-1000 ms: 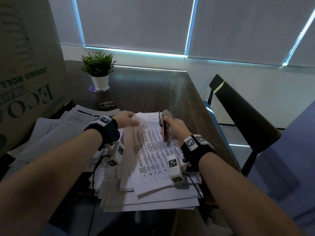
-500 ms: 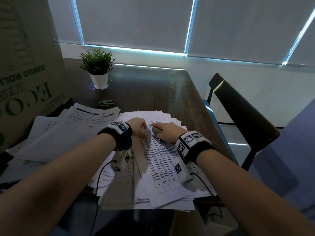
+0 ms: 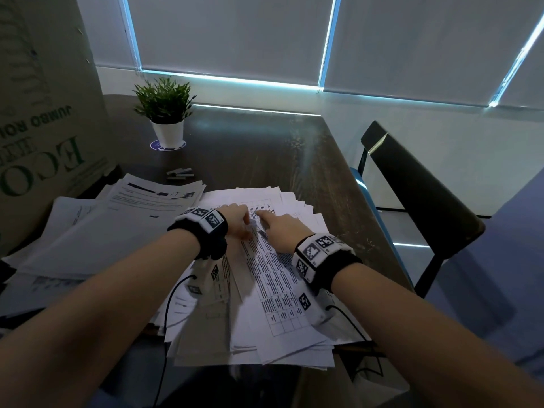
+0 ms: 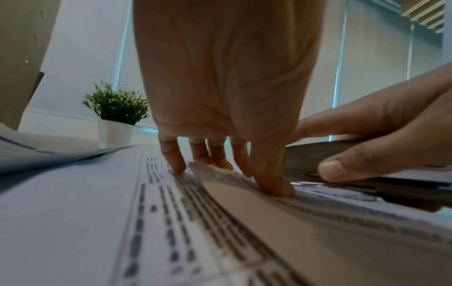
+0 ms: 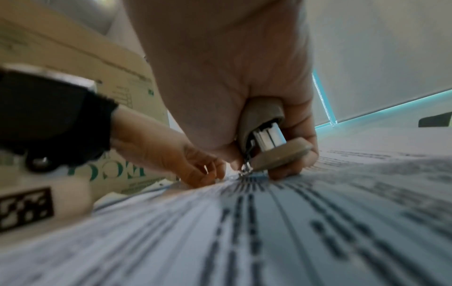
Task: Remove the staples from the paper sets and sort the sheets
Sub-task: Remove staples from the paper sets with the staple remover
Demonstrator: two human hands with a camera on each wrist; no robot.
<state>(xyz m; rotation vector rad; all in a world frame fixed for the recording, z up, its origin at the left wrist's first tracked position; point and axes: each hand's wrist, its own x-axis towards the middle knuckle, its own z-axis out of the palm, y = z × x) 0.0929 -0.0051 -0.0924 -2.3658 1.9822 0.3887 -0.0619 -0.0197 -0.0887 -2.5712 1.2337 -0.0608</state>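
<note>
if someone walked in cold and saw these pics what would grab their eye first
Probably the two hands meeting at the top of a printed sheet on a fanned pile of papers: the right hand grips a staple remover with its tip down on the page, while the left hand presses the paper beside it. Behind them, a small potted plant stands on the dark table.

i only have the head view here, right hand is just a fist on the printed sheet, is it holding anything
Observer: Yes. The right wrist view shows the right hand gripping a beige staple remover.
Operator: where's its tip
Observer: Its metal claws touch the printed sheet, right beside the left hand's fingertips.
Operator: and the left hand, flat on the paper?
Observer: No. In the left wrist view the left hand presses its fingertips down on a folded-back top corner of the sheet.
</note>
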